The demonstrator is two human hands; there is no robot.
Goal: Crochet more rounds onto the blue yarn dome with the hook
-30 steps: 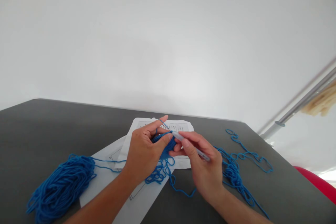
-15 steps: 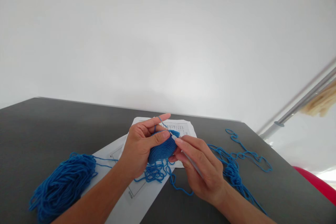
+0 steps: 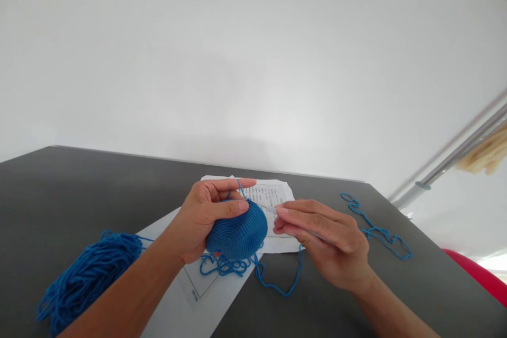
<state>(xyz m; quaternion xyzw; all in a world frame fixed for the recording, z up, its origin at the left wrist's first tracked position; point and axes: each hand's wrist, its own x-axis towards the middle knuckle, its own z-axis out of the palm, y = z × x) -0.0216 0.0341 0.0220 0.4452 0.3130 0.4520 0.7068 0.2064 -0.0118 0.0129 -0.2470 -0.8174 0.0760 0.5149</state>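
Note:
My left hand (image 3: 209, 211) pinches the upper edge of a round blue crochet piece (image 3: 240, 232), its thumb on the front. Working yarn loops over the raised index finger and runs down to the top edge of the piece. My right hand (image 3: 330, 240) grips the pale handle of a crochet hook (image 3: 271, 209), which points left. The hook's thin tip reaches toward the stitches by my left thumb; whether a loop is on it is too small to tell. Loose blue yarn (image 3: 225, 266) lies beneath the piece.
A blue yarn skein (image 3: 93, 280) lies at the left by my forearm. Printed paper sheets (image 3: 198, 306) are under my hands on the dark table (image 3: 99, 179). A yarn strand (image 3: 382, 232) trails at the right. A white wall (image 3: 237, 63) stands behind the table, and something red (image 3: 475, 274) shows at the right.
My right hand and the hook have moved right, away from the piece. The crochet piece has turned and shifted left, showing more of its round face.

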